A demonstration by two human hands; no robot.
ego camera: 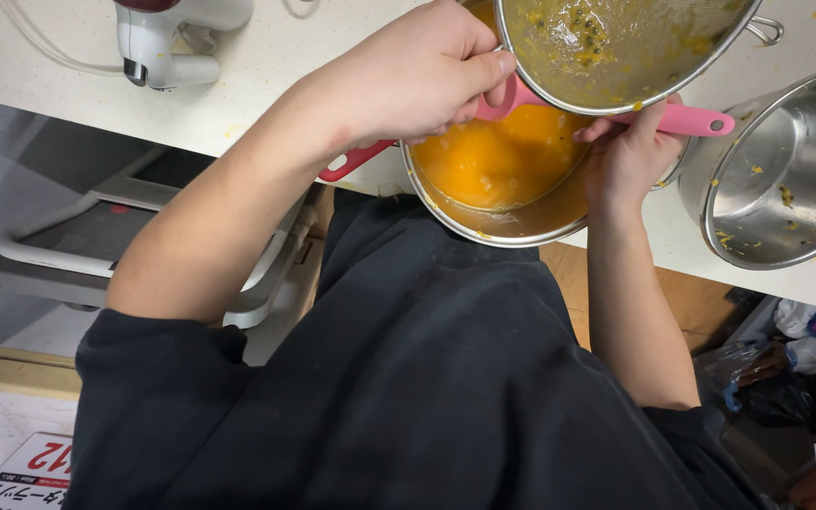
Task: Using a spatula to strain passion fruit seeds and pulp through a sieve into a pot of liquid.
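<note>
My left hand (pixel 417 76) grips the near rim of a metal mesh strainer (pixel 616 47), thumb against its edge. The strainer holds dark seeds and yellow pulp and hangs tilted over a steel bowl (pixel 521 227) of orange liquid at the counter's edge. A red handle (pixel 356 161) pokes out below my left hand; what it belongs to is hidden. My right hand (pixel 630 156) reaches under the strainer, fingers on a pink spatula (pixel 682 120) lying across the bowl.
An empty steel pot (pixel 786 170) flecked with pulp stands to the right of the bowl. A white appliance (pixel 167 38) with a cord sits on the white counter (pixel 266 66) at the back left. Bags and a box lie on the floor below.
</note>
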